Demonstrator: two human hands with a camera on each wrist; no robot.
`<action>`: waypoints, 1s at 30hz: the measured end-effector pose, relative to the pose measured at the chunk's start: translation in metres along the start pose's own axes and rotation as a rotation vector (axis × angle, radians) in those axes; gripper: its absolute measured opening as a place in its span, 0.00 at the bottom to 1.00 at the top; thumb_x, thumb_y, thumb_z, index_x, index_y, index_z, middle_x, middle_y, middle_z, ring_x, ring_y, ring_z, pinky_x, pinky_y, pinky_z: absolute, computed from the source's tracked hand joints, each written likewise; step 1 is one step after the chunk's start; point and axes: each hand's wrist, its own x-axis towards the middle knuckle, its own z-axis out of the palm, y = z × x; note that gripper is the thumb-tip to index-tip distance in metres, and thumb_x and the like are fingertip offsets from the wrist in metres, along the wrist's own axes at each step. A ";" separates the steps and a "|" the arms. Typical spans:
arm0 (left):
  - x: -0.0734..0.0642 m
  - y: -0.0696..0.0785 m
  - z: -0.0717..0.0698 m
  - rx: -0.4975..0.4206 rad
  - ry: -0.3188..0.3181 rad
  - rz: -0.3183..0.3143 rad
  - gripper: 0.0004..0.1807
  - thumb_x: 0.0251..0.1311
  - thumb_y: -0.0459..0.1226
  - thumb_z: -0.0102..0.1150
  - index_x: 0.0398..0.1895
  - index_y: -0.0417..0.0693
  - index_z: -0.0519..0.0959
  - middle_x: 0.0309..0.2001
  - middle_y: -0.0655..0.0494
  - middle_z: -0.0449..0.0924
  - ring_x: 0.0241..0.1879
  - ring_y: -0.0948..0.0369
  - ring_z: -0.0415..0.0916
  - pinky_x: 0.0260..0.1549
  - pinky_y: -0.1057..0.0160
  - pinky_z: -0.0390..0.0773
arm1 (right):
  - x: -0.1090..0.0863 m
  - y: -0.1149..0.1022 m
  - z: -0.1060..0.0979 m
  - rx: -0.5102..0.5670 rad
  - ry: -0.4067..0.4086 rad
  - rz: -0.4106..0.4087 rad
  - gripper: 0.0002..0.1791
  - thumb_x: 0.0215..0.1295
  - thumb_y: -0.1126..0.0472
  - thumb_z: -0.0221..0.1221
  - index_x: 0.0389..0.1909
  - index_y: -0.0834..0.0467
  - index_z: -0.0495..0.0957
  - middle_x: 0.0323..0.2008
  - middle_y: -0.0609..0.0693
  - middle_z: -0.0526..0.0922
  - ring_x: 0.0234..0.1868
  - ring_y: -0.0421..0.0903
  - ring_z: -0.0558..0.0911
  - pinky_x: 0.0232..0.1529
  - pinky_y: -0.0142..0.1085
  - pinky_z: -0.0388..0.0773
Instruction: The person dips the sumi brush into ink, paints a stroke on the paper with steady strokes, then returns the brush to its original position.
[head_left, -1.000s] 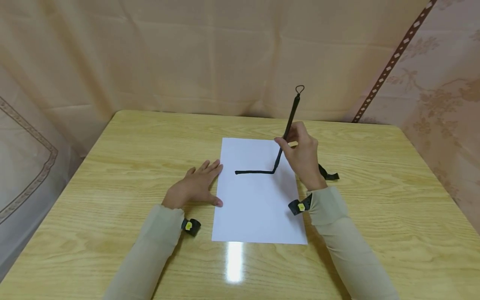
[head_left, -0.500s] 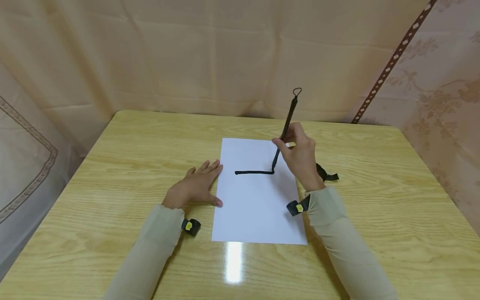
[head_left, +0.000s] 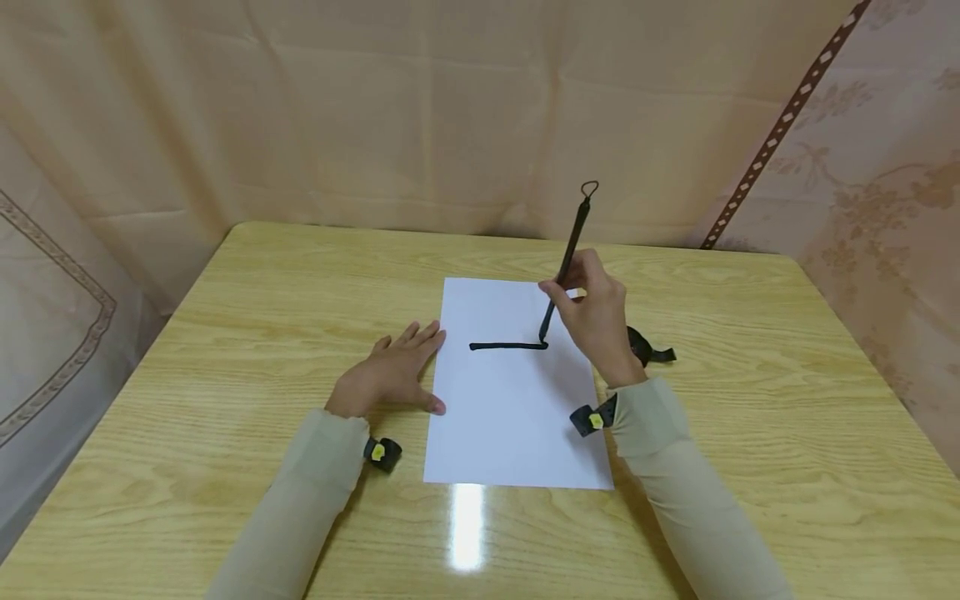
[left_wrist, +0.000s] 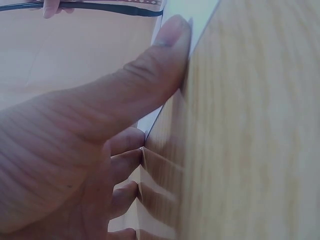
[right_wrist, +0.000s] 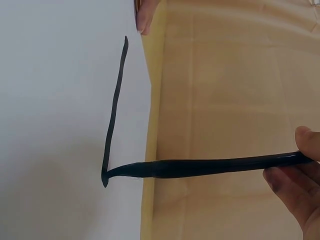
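Between thumb and fingers my right hand [head_left: 598, 315] pinches a dark ink brush [head_left: 573, 240] with a loop at its top end. The brush leans slightly to the right, and its bristle tip touches the white sheet of paper [head_left: 517, 425] at the right end of a black line [head_left: 507, 346]. In the right wrist view the bent bristles [right_wrist: 127, 170] meet that line's end. My left hand [head_left: 390, 371] lies flat with fingers spread, thumb and fingertips at the paper's left edge. In the left wrist view the thumb [left_wrist: 167, 47] rests on the sheet's edge.
The sheet lies on a wooden table [head_left: 247, 333]. Behind my right wrist a round black object with a strap-like tail [head_left: 652, 350] is partly hidden. Beige curtains [head_left: 375, 117] hang behind the table. Each wrist wears a small black camera [head_left: 383, 454].
My right hand and the brush have shifted slightly left, the tip moving back a little over the line's right end. The brush top sits slightly lower. My left hand has stayed put.
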 end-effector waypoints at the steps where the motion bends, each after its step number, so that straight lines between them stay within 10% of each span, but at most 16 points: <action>1: 0.000 0.000 0.000 -0.001 0.000 0.000 0.60 0.48 0.53 0.69 0.76 0.45 0.41 0.77 0.51 0.33 0.76 0.47 0.28 0.68 0.36 0.36 | 0.000 0.000 0.000 0.000 0.000 0.000 0.15 0.57 0.65 0.65 0.40 0.66 0.71 0.31 0.56 0.82 0.32 0.49 0.84 0.27 0.17 0.71; 30: 0.003 -0.002 0.002 0.027 0.005 0.009 0.60 0.49 0.55 0.68 0.76 0.46 0.40 0.77 0.52 0.31 0.76 0.47 0.26 0.68 0.34 0.36 | 0.003 -0.012 -0.018 0.054 0.085 -0.076 0.18 0.54 0.67 0.67 0.41 0.68 0.70 0.32 0.59 0.82 0.32 0.51 0.84 0.29 0.14 0.71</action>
